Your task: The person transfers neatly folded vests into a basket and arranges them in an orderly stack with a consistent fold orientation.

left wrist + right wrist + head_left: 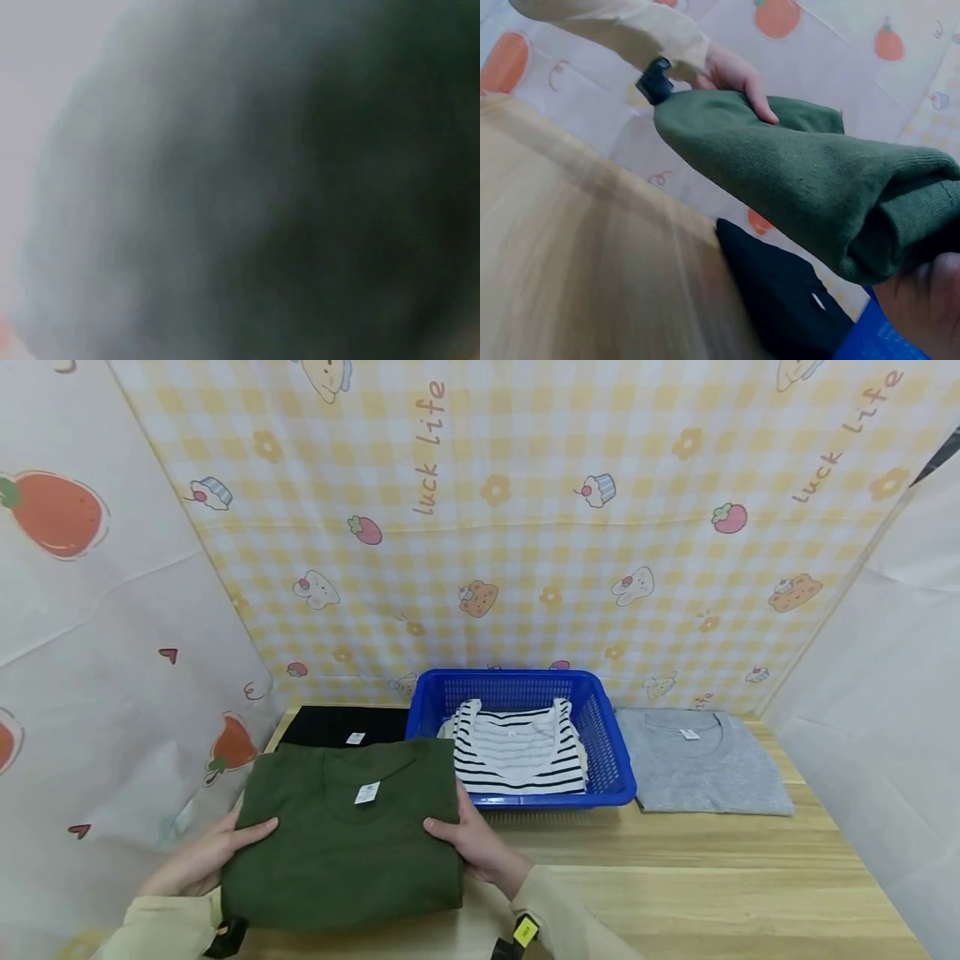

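A folded dark green T-shirt (345,860) with a white neck label is held up off the table between both hands. My left hand (213,850) grips its left edge, thumb on top and fingers hidden beneath. On the opposite edge my right hand (480,843) holds it the same way, its thumb lying over the cloth. From the right wrist view, the green T-shirt (780,165) shows its folded layers, with the left hand (735,75) at the far end and part of the right hand (926,300) at the near end. Blurred green cloth (337,187) fills most of the left wrist view.
A blue plastic basket (521,800) holds folded clothes, a black-and-white striped top (513,747) uppermost. Left of it a folded black garment (322,725) lies partly behind the green T-shirt. To the right, a folded grey T-shirt (705,768) lies on the wooden table (712,885). Patterned curtains (525,543) enclose the table.
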### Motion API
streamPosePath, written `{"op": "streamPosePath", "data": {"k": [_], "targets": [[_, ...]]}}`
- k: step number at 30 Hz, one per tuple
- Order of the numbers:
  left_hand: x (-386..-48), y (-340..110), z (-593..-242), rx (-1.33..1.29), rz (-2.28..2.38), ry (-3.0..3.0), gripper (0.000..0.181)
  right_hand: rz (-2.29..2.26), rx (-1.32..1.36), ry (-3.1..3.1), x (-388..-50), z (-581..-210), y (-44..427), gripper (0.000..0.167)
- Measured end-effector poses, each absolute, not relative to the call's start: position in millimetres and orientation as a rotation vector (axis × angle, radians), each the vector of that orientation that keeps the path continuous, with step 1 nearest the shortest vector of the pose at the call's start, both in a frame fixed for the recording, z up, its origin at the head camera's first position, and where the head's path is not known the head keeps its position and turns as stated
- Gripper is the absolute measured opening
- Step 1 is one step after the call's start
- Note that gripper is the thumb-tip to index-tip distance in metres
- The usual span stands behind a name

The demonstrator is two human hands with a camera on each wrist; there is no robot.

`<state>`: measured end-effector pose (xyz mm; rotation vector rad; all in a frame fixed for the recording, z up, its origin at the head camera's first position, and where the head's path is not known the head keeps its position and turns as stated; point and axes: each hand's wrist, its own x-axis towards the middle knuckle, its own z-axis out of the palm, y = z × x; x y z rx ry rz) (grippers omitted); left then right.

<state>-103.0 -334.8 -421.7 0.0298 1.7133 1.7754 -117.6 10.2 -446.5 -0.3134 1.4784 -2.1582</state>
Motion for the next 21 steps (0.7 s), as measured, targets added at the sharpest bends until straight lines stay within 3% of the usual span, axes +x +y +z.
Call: {"op": "streamPosePath", "data": {"k": [21], "targets": [[-135,-266,-416,0.1,1.914,1.803,0.076,-2.133,-0.269,1.584,-159,-449,73,0.071]]}}
